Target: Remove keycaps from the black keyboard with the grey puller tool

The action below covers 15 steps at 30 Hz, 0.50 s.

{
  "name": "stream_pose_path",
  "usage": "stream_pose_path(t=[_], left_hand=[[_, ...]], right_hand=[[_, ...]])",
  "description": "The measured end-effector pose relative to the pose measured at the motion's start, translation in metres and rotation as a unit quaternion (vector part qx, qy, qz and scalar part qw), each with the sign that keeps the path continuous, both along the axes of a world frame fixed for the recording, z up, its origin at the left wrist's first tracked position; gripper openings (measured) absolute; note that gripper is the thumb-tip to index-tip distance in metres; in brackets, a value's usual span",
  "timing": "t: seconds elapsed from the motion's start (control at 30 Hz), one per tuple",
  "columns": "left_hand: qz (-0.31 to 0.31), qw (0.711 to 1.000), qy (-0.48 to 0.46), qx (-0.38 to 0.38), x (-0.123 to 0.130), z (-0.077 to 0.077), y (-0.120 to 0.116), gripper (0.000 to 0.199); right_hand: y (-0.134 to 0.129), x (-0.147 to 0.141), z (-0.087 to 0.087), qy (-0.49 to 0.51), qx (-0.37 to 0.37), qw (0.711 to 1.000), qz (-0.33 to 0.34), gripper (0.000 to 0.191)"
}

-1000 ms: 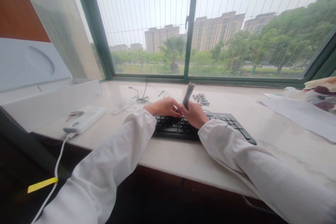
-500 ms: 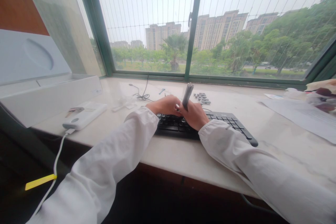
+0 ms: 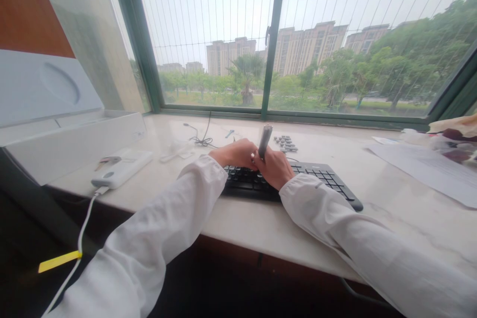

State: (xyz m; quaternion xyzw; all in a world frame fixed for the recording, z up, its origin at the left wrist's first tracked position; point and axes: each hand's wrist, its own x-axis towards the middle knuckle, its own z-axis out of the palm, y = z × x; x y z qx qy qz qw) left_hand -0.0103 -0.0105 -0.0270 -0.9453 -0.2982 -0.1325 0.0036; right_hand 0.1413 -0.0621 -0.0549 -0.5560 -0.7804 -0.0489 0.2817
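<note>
A black keyboard (image 3: 253,192) lies on the pale stone sill under both hands. My right hand (image 3: 276,169) is closed around a grey stick-like tool (image 3: 265,140), held upright with its top end pointing up; its lower end is hidden by the hand. My left hand (image 3: 238,153) rests over the keyboard's upper left part, fingers curled in against the right hand's fingertips. What it pinches, if anything, is hidden. Just behind the right hand sit several small loose pieces that look like keycaps (image 3: 285,142).
A white power bank (image 3: 124,171) with keys (image 3: 108,160) on it and a white cable (image 3: 85,223) lies at left, before an open white box (image 3: 85,144). A thin dark cable (image 3: 203,140) lies behind. Paper sheets (image 3: 421,166) are at right.
The view has tilted slightly, so the scene sits a little lower. Both hands stay together over the keyboard, and the right one still grips the grey stick-like tool.
</note>
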Motion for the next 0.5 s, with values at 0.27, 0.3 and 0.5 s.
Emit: stream_pose_path(t=[0.27,0.3,0.5], left_hand=[[0.000,1.000,0.005,0.012,0.0012,-0.0009,0.0000,0.012],[-0.001,1.000,0.007,0.014,0.0013,-0.0008,0.0002,0.012],[-0.006,1.000,0.004,0.021,0.0013,-0.0013,0.0011,0.012]], right_hand=[[0.0001,0.0001,-0.0001,0.008,0.001,1.000,0.004,0.027],[0.0000,0.0001,-0.0001,0.008,0.002,1.000,0.005,0.027],[-0.0003,0.0001,0.0006,0.007,0.003,1.000,0.006,0.027]])
